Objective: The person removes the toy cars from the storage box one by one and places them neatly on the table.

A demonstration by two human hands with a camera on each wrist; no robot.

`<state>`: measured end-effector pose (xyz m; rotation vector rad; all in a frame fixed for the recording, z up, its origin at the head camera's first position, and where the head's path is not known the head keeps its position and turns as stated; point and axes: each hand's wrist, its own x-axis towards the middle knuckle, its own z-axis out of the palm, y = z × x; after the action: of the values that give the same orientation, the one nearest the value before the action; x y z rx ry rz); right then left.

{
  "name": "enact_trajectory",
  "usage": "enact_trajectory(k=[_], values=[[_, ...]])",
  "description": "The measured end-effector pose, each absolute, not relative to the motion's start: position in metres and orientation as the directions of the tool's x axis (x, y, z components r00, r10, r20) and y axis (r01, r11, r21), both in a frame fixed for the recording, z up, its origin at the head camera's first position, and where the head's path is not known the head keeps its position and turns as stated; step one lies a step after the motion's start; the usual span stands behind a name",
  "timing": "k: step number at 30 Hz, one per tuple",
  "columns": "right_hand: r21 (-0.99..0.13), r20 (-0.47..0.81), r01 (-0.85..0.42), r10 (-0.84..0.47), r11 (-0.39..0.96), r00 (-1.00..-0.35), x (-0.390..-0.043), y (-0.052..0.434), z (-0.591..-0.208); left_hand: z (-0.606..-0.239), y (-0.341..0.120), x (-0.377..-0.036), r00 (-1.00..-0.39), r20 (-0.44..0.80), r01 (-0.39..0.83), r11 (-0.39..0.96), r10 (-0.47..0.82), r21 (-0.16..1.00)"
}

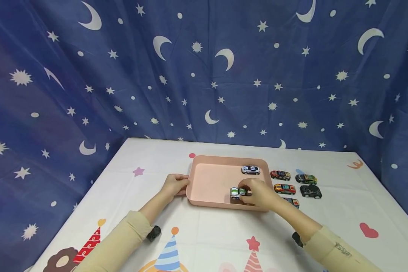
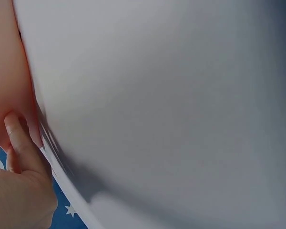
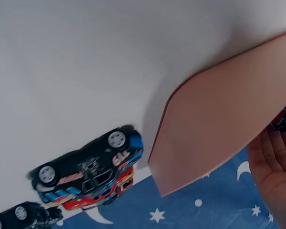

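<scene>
Left grip (image 1: 174, 185): fingers curled over the pink tray (image 1: 210, 181) rim.
Right grip (image 1: 256, 193): clamped on green-white toy car (image 1: 237, 193) inside tray.
Bench (image 1: 326, 219): five more cars (image 1: 285, 188) beside tray.

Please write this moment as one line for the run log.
left hand: holds pink tray edge | right hand: grips green-white toy car in tray | white car in tray

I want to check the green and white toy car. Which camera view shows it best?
The head view: the green and white car sits in the pink tray, held by the right hand. The right wrist view shows perhaps only its tip; the left wrist view shows none.
</scene>
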<state>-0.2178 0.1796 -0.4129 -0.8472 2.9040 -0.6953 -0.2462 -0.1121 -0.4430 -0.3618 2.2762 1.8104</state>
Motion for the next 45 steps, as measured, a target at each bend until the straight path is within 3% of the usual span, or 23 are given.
enact_trajectory(k=[18, 27, 45], values=[[-0.453, 0.107, -0.46, -0.465, 0.764, -0.879, -0.203, 0.228, -0.396, -0.445, -0.113, -0.248, -0.951, -0.303, -0.309, 0.233, -0.065, 0.922], [-0.378, 0.128, -0.508, -0.499, 0.775, -0.857, -0.194, 0.251, -0.394, -0.446, -0.114, -0.247, -0.952, -0.299, -0.306, 0.231, -0.064, 0.924], [-0.281, 0.1, -0.467, -0.458, 0.838, -0.883, -0.184, 0.324, -0.399, -0.445, -0.113, -0.249, -0.949, -0.31, -0.316, 0.235, -0.063, 0.919]])
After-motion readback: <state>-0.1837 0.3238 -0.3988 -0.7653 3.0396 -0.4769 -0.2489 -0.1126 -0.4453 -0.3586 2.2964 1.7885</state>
